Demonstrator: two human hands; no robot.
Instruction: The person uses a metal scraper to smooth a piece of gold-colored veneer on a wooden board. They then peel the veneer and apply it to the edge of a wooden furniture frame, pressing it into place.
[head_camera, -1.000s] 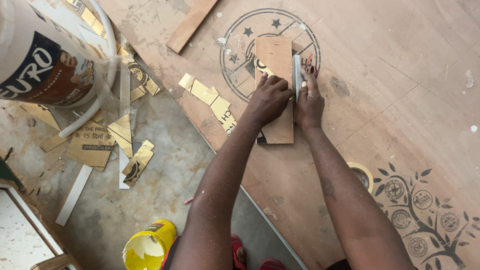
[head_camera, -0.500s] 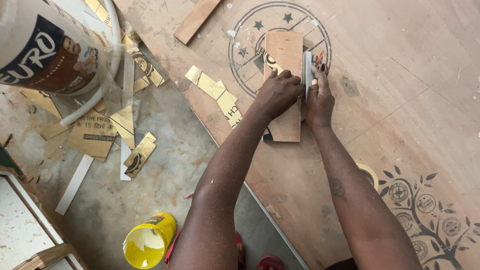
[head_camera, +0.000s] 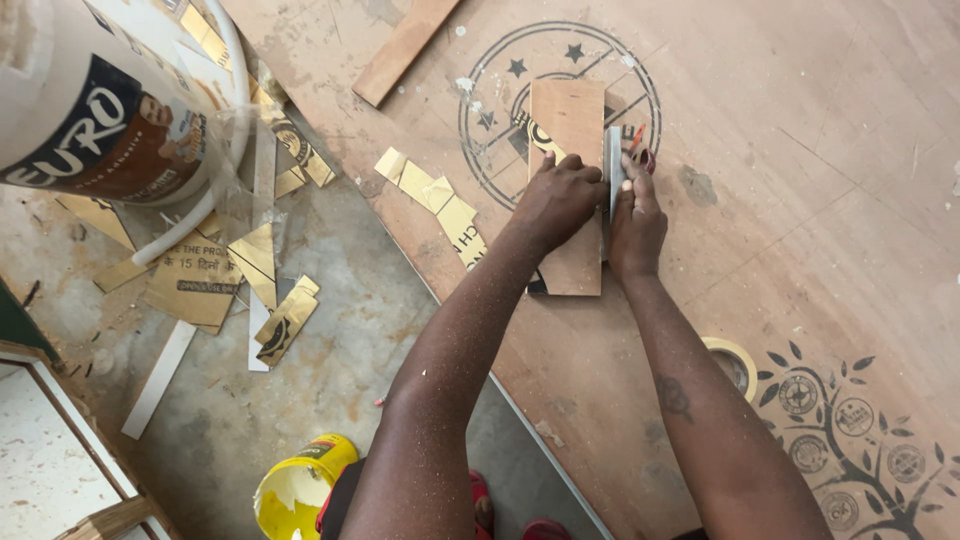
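Plywood strip under left hand (pressing); right hand grips blade.

Dusty concrete floor, scrap-littered; plywood sheet over it.

A big white bucket sits on the grey floor beside gold scraps. A small yellow tub stands near. A tape roll lies on the board.
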